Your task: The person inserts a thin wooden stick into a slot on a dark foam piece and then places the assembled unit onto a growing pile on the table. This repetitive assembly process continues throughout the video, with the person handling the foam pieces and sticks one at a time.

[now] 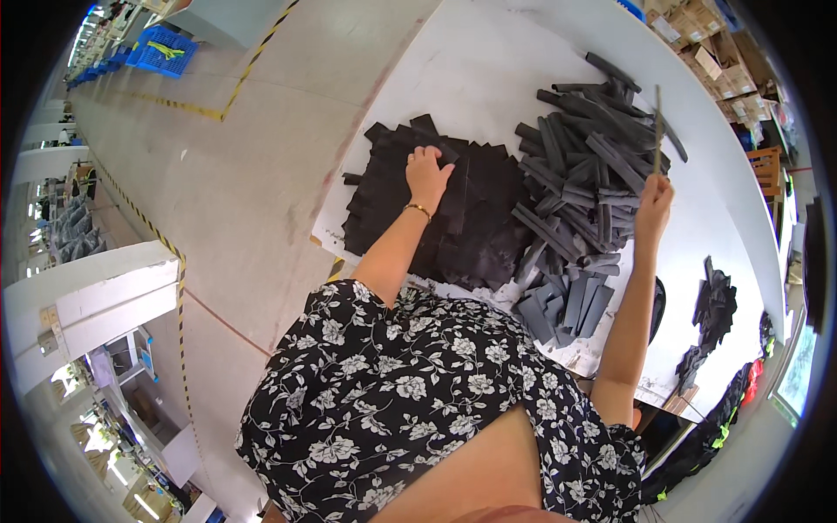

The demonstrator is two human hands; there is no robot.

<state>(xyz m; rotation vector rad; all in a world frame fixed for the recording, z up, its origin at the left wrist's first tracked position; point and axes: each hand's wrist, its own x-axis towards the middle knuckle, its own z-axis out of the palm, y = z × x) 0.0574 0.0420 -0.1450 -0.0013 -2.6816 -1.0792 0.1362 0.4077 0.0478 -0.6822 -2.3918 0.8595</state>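
Observation:
My left hand (426, 181) is at a broad layered stack of flat black pieces (488, 222), fabric-like, on the white table. Its fingers are bent and its thumb closes on the edge of one dark piece (445, 156). My right hand (656, 202) grips a thin brownish stick (658, 131), which points away from me. Beyond that fist and to its left lies a heap of dark grey rolled strips (580, 148). Smaller flat grey pieces (586, 305) lie nearer to me, between my forearms.
The white table (697, 227) ends at a left edge beside the floor. A dark bundle of strips (715, 305) lies at the right. Cardboard boxes (728, 74) stand beyond the far right side. A blue crate (163, 50) sits far left, past yellow-black floor tape (253, 65).

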